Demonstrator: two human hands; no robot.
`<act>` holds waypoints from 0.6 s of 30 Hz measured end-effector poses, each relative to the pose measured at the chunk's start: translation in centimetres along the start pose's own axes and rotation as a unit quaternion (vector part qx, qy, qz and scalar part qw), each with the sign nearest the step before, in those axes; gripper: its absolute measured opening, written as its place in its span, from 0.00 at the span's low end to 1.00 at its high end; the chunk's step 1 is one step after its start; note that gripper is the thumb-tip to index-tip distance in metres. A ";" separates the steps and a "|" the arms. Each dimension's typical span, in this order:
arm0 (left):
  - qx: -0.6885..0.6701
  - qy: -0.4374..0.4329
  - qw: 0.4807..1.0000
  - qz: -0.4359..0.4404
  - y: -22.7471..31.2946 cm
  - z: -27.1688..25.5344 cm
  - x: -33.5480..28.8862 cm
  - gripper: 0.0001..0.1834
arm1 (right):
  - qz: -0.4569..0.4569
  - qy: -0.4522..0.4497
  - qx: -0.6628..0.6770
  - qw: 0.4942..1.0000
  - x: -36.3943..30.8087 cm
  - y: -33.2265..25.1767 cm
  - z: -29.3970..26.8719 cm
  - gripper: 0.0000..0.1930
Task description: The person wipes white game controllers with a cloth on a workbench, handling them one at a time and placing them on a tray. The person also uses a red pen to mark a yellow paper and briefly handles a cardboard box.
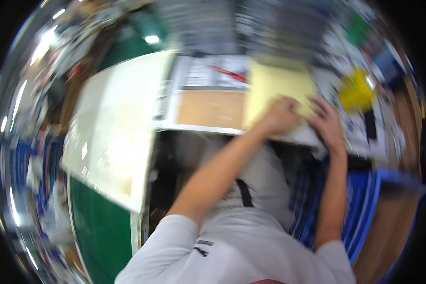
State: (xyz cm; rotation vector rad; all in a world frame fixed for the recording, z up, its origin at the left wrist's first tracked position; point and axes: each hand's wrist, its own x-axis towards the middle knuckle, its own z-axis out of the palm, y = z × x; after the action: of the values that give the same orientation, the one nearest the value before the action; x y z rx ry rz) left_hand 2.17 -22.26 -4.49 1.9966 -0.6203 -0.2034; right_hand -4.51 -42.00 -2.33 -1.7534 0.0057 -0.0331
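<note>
While the head view is smeared by motion blur, it does show both of the person's forearms reaching up from the lower edge to a pale yellow sheet [274, 90] that lies flat on the white-edged worktop [199, 128], just right of a tan board [210, 108]. Left hand [280, 116] rests on the sheet's lower edge with its fingers curled under, pressing or pinching the sheet, though the blur hides whether it truly grips. Right hand [327, 124] sits just beside it at the sheet's lower right corner, fingers spread and laid flat, touching the sheet's edge rather than closed on anything. Judging from this, the step in hand is squaring or smoothing the sheet against the worktop, and it looks early rather than finished, since both hands are bunched at one corner. A next move would call for steady downward pressure and a clean hold on that near edge. Farther off sit a large cream panel [118, 128] to the left, a red pen-like thing [228, 73] behind, and a yellow object [356, 90] to the right
</note>
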 end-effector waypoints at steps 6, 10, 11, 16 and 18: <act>-0.032 0.013 0.999 0.031 -0.2 0.8 0.2 0.15 | -0.045 0.017 -0.050 0.998 -0.3 1.1 -0.7 0.30; -0.058 0.020 0.998 0.035 0.0 0.6 -0.3 0.16 | -0.044 -0.007 -0.011 0.999 0.0 2.3 -1.7 0.29; -0.031 0.021 0.998 0.047 0.2 0.4 -0.5 0.21 | -0.041 -0.010 -0.006 0.999 0.1 2.5 -1.9 0.27; -0.091 0.038 0.992 0.077 2.1 -1.7 -3.1 0.24 | -0.071 0.071 0.041 0.994 0.6 3.0 -1.9 0.17; -0.089 0.104 0.976 0.172 3.3 -2.7 -5.6 0.24 | -0.064 0.074 0.076 0.992 0.6 3.0 -1.8 0.15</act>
State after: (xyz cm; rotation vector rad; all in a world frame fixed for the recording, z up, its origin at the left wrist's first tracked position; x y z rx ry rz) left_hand -2.67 -18.57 -0.99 1.6809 -0.7725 0.1542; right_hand -3.88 -44.30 -4.93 -1.5944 -0.0017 -0.2519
